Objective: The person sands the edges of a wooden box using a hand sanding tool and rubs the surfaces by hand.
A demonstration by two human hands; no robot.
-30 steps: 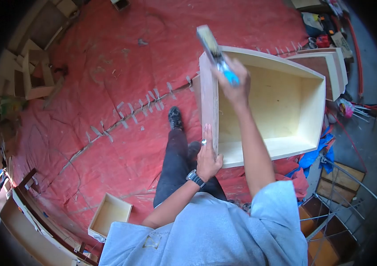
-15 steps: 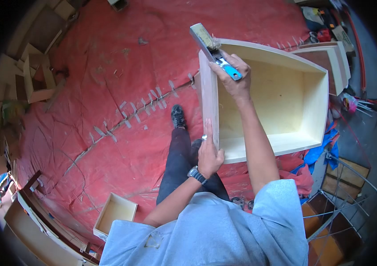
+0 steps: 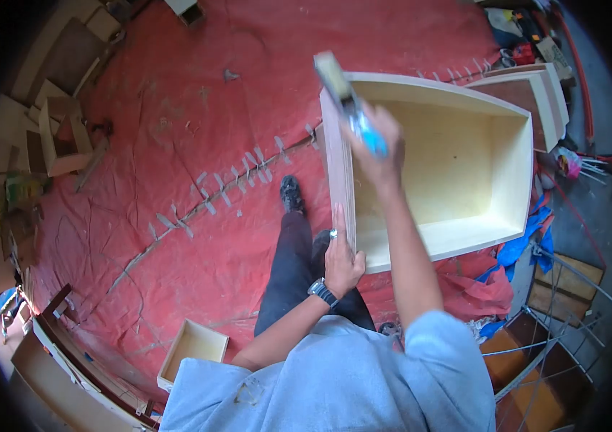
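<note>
Red sheeting (image 3: 176,93) covers much of the floor around you, and the large wooden box (image 3: 450,158) stands to the right of your legs, open side up. Its walls and bottom look already joined, and the pale board (image 3: 336,158) is in place along its left side; how much of that board's edge is worked, and how much is left, you cannot tell from here. The carton (image 3: 554,57) at upper right carries lettering too small to read. Your right hand (image 3: 381,137) is wrapped around the handle of a blue-handled tool (image 3: 347,101) over the board's far end, too blurred to show contact or a brand. Your left hand (image 3: 342,266) lies on the near end, a finger stretched along it; whether it clamps is unclear. No writing is legible on your watch (image 3: 322,291)
</note>
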